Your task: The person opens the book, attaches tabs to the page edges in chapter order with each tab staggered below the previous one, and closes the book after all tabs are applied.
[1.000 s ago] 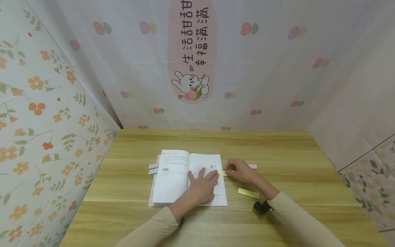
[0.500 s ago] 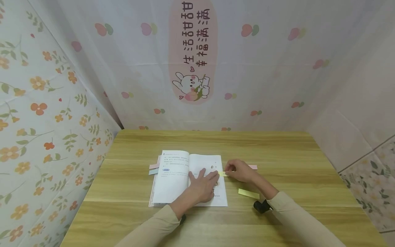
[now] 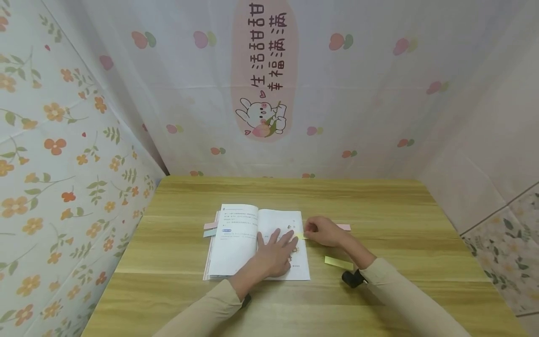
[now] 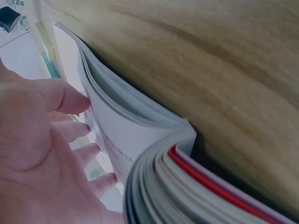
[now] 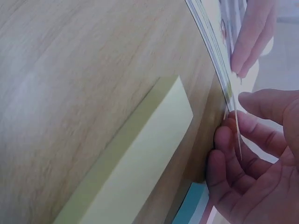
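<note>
Head view shows our left hand (image 3: 275, 252) lying flat, fingers straight and spread, pressing the right page of the open book (image 3: 236, 241) on the wooden table (image 3: 379, 206). Our right hand (image 3: 322, 231) sits at the page's outer edge, fingers curled, pinching a thin yellow sticky strip (image 3: 301, 236) against that edge. A pad of yellow notes (image 3: 338, 263) lies just beside the book, near our right wrist; pink and blue tabs (image 3: 209, 229) stick out at the book's left side. Printed cloth (image 3: 379, 93) with small fruit shapes hangs behind, floral cloth (image 3: 63, 164) on the left. The pages are smooth white paper, the tabletop pale grained wood.
</note>
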Action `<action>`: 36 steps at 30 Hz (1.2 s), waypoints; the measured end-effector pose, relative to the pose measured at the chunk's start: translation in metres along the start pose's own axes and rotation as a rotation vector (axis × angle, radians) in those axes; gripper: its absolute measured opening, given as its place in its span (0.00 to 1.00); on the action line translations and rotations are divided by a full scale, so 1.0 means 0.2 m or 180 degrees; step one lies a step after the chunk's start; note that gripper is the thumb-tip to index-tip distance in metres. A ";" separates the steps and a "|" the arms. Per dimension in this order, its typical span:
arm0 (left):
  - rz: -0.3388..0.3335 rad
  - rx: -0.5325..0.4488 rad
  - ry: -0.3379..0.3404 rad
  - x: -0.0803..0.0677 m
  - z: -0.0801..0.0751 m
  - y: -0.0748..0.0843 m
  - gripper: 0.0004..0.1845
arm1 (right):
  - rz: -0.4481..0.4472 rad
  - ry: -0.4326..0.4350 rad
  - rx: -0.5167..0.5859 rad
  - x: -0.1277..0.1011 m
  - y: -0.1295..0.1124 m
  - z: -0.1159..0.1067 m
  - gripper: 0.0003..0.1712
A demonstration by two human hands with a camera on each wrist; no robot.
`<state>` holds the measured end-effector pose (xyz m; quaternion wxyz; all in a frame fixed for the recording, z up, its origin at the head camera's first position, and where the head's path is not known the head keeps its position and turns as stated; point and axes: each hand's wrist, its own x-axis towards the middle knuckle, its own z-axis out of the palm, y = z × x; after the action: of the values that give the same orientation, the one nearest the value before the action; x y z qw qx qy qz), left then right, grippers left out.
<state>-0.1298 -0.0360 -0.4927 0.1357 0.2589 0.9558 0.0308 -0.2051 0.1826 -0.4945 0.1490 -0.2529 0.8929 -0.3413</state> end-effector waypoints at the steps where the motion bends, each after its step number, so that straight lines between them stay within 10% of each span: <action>1: -0.0005 0.0008 0.0014 0.00 0.00 0.00 0.35 | -0.0012 0.0007 -0.0016 0.00 -0.01 0.00 0.04; 9: 0.0043 -0.0006 0.0078 -0.04 -0.02 -0.02 0.33 | -0.0043 0.0265 -0.0570 -0.01 -0.05 0.06 0.09; 20: 0.0057 0.0024 0.0079 -0.08 -0.05 -0.06 0.31 | -0.1027 0.0082 -0.1680 -0.15 -0.05 0.12 0.31; 36: 0.0092 -0.0309 0.0111 -0.32 -0.06 -0.19 0.32 | -0.0773 -0.0313 -0.1982 -0.21 -0.04 0.14 0.37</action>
<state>-0.0978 -0.1003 -0.4712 0.1310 0.2653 0.9516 0.0836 -0.1558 0.1861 -0.5050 0.0658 -0.4070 0.9094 -0.0548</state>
